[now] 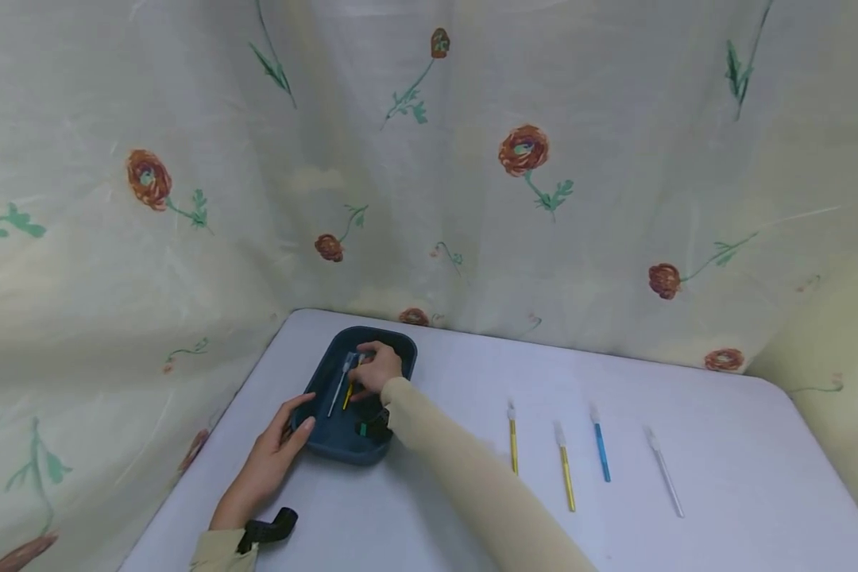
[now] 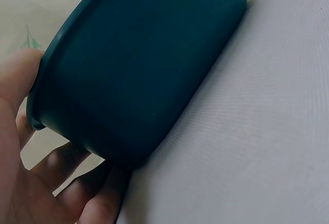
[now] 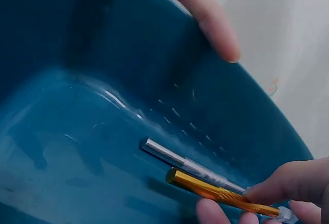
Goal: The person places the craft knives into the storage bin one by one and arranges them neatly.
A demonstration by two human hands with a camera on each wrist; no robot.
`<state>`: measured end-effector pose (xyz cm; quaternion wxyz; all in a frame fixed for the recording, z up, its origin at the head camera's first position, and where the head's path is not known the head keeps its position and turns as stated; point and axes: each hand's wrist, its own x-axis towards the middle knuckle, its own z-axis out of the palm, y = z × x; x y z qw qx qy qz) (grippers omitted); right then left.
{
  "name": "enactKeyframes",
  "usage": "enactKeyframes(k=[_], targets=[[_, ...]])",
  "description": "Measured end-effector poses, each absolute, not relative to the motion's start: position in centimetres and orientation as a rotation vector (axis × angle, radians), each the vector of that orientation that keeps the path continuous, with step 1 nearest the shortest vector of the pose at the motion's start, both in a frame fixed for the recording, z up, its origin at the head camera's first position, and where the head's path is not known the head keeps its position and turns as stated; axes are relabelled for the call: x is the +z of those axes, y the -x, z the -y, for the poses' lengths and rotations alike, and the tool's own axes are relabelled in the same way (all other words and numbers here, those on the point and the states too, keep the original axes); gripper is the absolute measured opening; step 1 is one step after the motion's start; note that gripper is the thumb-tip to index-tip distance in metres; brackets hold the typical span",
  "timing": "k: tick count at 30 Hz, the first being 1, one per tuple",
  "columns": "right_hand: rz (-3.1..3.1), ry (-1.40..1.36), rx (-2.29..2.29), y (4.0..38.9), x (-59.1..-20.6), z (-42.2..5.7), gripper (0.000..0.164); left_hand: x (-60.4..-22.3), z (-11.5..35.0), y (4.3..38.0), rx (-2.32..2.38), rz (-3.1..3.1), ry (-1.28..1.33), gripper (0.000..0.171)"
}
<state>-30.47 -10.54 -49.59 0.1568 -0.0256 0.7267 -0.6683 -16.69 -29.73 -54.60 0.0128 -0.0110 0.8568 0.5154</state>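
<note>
A dark blue plastic basin [image 1: 343,456] stands at the left of the white table. My right hand [image 1: 377,370] reaches into it and pinches a gold craft knife [image 3: 198,184] between thumb and fingers, near its clear-capped end. Close beside that knife, a silver craft knife [image 3: 177,157] lies along the basin's floor, nearly parallel. My left hand [image 1: 268,461] holds the basin's near left corner. In the left wrist view its thumb [image 2: 20,72] is at the rim, and its other fingers [image 2: 100,198] are around the corner by the outer wall.
On the table [image 1: 465,381], right of my right forearm, lie two gold craft knives [image 1: 513,445] [image 1: 568,478], a blue craft knife [image 1: 602,451] and another silver one [image 1: 666,478], spaced apart with capped ends away from me. A flowered curtain [image 1: 429,175] hangs behind the table.
</note>
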Motion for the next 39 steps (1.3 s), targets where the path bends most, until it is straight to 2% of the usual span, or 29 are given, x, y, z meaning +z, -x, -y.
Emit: enactKeyframes(k=[9,27,39], targets=[[-2.205,0.032,-1.770,32.0,-51.1,11.4,0.059,-54.9,29.2,16.9,1.648,-2.680,0.003,0.055],[-2.247,0.096,-1.693,32.4,-52.1,12.1,0.060,-55.0,29.6,16.6,1.640,-2.692,0.007,0.055],[-2.266,0.109,-1.674,31.4,-50.2,11.6,0.062,-54.7,29.5,16.4,1.630,-2.714,-0.016,0.055]])
